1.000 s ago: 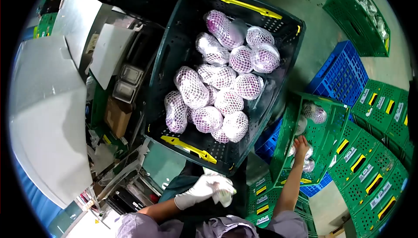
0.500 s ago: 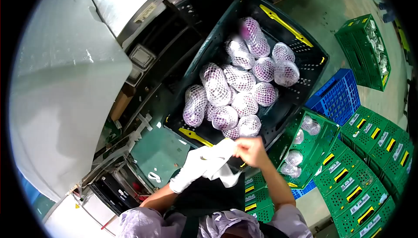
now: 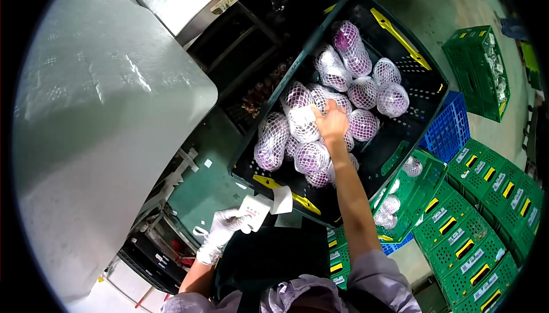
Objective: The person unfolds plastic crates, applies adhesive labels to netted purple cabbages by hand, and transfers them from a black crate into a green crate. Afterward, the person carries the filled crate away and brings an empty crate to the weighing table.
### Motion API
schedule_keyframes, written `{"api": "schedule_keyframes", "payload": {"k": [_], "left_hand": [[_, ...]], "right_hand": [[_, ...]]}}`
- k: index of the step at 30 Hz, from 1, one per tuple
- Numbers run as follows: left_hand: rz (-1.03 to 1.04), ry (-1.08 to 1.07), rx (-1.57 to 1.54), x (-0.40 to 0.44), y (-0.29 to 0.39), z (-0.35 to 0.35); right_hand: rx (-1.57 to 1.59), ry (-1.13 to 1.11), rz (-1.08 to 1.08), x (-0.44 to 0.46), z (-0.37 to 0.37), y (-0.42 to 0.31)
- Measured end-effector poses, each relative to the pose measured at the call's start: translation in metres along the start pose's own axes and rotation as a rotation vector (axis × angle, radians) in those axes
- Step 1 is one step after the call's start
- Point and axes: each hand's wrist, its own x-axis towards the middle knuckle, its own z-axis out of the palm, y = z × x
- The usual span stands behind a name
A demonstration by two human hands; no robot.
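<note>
Head view, bulbous vegetables [image 3: 312,157], white netting [image 3: 271,141]

One head-worn, wide-angle camera looks forward and down into the black crate [image 3: 420,92], close above its near end.

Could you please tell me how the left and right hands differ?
The left hand wears a white glove; the right hand is bare. The left hand holds white labels outside the black crate; the right hand reaches inside, onto net-wrapped purple produce. Both forearms show bare skin.
</note>
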Motion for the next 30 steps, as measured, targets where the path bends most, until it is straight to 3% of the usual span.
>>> {"api": "schedule_keyframes", "payload": {"k": [4, 7, 9, 16, 18, 19, 21, 22, 23, 26, 27, 28, 30], "left_hand": [[-0.022, -0.090, -0.031, 0.002, -0.003, 0.013], [-0.065, -0.137, -0.130, 0.004, -0.014, 0.019], [-0.075, -0.129, -0.126, 0.006, -0.014, 0.022], [0.026, -0.069, -0.127, 0.013, -0.014, 0.034], [0.071, -0.040, -0.146, 0.012, -0.013, 0.039], [0.063, -0.056, -0.043, 0.011, -0.010, 0.042], [0.043, -0.081, 0.058, 0.009, -0.013, 0.051], [0.049, -0.114, 0.045, 0.011, -0.017, 0.060], [0.055, -0.145, 0.031, 0.011, -0.020, 0.070], [0.070, -0.364, 0.048, 0.009, -0.014, 0.100], [0.060, -0.400, -0.008, 0.011, -0.027, 0.108], [-0.045, -0.405, 0.000, 0.009, -0.027, 0.118], [-0.009, -0.432, 0.072, 0.012, -0.034, 0.135]], "right_hand": [[0.231, 0.115, -0.053, -0.006, 0.015, -0.027], [0.037, -0.028, -0.001, -0.004, 0.032, -0.045], [0.149, -0.339, 0.071, 0.006, 0.020, -0.044], [0.357, -0.461, 0.082, 0.025, 0.016, -0.013], [0.737, -0.322, 0.000, 0.020, 0.040, 0.020], [1.075, -0.457, 0.040, 0.010, 0.016, 0.025], [1.535, -0.486, 0.121, -0.033, -0.041, 0.035], [1.356, -0.430, 0.191, -0.045, -0.041, 0.062], [1.492, -0.371, 0.175, -0.066, -0.043, 0.091], [1.449, -0.137, 0.370, -0.145, -0.118, 0.159], [1.450, -0.049, 0.314, -0.165, -0.132, 0.189], [1.364, 0.188, 0.443, -0.189, -0.133, 0.224], [1.362, 0.233, 0.449, -0.205, -0.149, 0.280]]}}
